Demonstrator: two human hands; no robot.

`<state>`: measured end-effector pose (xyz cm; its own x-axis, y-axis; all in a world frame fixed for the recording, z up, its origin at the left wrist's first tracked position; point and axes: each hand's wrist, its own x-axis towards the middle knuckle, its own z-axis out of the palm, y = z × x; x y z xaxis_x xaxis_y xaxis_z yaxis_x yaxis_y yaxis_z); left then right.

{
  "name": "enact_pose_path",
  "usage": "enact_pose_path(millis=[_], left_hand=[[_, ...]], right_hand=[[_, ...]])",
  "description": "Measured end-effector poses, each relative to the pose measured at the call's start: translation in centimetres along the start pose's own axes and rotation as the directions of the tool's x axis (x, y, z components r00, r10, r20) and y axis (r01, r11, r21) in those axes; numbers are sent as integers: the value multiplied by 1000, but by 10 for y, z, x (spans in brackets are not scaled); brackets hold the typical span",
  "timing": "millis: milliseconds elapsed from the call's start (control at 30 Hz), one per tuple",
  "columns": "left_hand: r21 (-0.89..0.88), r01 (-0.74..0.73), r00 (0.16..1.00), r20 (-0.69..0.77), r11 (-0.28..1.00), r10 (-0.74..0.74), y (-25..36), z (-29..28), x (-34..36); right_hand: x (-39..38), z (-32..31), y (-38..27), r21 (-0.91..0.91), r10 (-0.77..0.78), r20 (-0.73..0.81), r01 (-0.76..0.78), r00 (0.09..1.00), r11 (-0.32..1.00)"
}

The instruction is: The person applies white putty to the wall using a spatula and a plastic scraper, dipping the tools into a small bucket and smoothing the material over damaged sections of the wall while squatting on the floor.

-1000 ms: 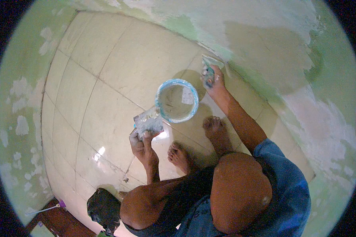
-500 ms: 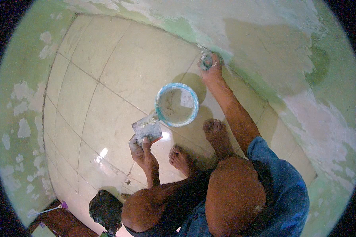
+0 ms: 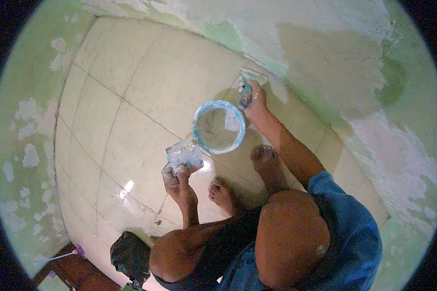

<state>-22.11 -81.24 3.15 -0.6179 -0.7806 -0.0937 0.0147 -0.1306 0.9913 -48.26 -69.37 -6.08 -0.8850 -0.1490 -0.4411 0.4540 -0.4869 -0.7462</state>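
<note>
In my left hand [image 3: 178, 186] is a square metal scraper plate [image 3: 184, 154] smeared with pale paste, my thumb over its lower edge. It is beside a round bucket [image 3: 195, 127] with a blue, paste-streaked rim and greyish paste inside. My right hand [image 3: 252, 102] grips the greenish handle of a putty knife [image 3: 252, 74], its wide blade pointing up, above the bucket's right side and a short way from the foot of the patched wall [image 3: 325, 72].
My bare feet [image 3: 221, 194] are on the tiled floor [image 3: 141, 68]. A green wall with white patches [image 3: 29, 155] runs along the left. A dark bag-like object [image 3: 128, 252] lies at the lower left, near a brown board [image 3: 90, 274] and a thin white stick [image 3: 56, 257].
My right hand went up to the foot of the right wall, then came back down and left toward the bucket, still holding the knife. My left hand has barely moved.
</note>
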Motion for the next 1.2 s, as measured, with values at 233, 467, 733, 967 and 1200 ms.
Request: enact_pose_path(millis=[233, 467, 733, 967, 1200], left_hand=[[36, 50, 996, -75, 998, -47, -5, -2, -1], [5, 35, 999, -31, 999, -35, -7, -6, 0], [88, 16, 998, -64, 996, -11, -3, -8, -2], [58, 33, 993, -113, 998, -26, -18, -12, -2], [-108, 64, 992, -99, 992, -74, -15, -1, 0]], right_hand=[[63, 10, 17, 380, 36, 0, -33, 999, 924], [91, 28, 11, 511, 118, -58, -72, 991, 857], [46, 29, -11, 311, -57, -93, 83, 994, 947], [-58, -64, -45, -295, 256, 182, -196, 949, 935], [-98, -76, -99, -326, 324, 231, -241, 917, 914]])
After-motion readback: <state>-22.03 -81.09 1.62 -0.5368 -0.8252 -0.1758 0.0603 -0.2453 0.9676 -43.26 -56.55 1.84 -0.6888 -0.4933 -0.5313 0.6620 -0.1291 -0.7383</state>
